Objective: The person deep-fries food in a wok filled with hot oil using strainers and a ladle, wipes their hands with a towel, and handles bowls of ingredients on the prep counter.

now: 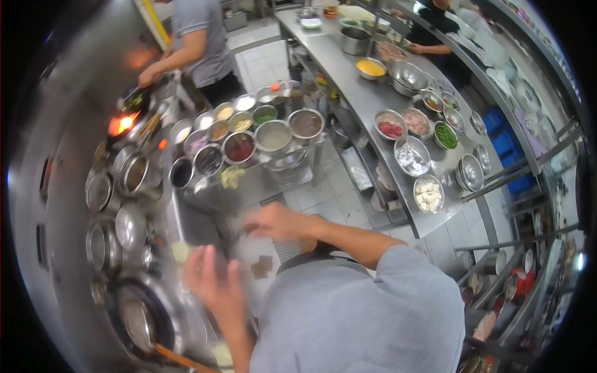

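My left hand is raised over the steel stove edge with its fingers stretched out and apart, somewhat blurred. A pale yellow-green piece lies just beyond its fingertips; I cannot make out its kind. Farther forward, my right hand reaches across in front of my body, smeared by motion. A dark blur shows at its fingertips, and whether it grips anything is unclear. A wok sits to the left of my left hand, holding a round strainer with a wooden handle.
Ahead stand several steel pots of sauces and ingredients, including a red sauce pot. A person works at a flame at the far left. On the right, a steel table bears bowls; another person stands behind it.
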`<state>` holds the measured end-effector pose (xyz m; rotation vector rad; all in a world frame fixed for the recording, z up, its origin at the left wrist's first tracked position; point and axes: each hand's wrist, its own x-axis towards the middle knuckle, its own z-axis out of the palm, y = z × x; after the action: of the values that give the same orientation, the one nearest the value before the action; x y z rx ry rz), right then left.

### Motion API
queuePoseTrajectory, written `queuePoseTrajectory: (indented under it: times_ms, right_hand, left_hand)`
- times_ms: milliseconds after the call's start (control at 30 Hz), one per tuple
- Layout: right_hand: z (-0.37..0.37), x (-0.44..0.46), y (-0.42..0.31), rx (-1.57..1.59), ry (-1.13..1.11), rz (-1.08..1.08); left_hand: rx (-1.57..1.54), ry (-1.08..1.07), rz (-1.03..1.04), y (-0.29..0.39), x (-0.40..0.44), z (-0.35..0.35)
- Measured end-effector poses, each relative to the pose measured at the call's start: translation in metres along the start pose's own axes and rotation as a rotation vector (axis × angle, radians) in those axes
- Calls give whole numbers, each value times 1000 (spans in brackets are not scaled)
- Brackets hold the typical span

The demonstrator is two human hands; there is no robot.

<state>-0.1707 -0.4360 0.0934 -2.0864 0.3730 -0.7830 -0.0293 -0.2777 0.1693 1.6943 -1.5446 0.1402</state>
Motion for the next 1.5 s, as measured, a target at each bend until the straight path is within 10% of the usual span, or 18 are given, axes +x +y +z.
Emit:
queuePoseTrajectory:
  times_ms: [100,267,467,667,933,1100,1267,1500]
  right_hand:
    - [-108,-19,76,-29,380,286]
    - [-244,-19,198,1,1003,422]
    - [-296,-8,413,-493,984,690]
    - [-282,-34,621,-346,846,1187]
    - [-331,-8,784,-130,891,1154]
    - [-360,23,801,-504,945,1127]
    - [-372,23,800,-205,894,1297]
    - [-209,-164,794,-566,510,1398]
  left_hand:
    - [-2,136,108,12,60,64]
    - [-19,-281,87,1,96,172]
    - [5,-630,-237,-75,44,263]
    - [19,-863,-785,-180,-143,243]
    - [-40,-890,-1543,-160,-207,189]
    - [-104,-760,-1745,-147,-201,185]
    - [-153,-657,-1818,-138,-207,167]
    - [-478,-306,-1929,-125,-279,113]
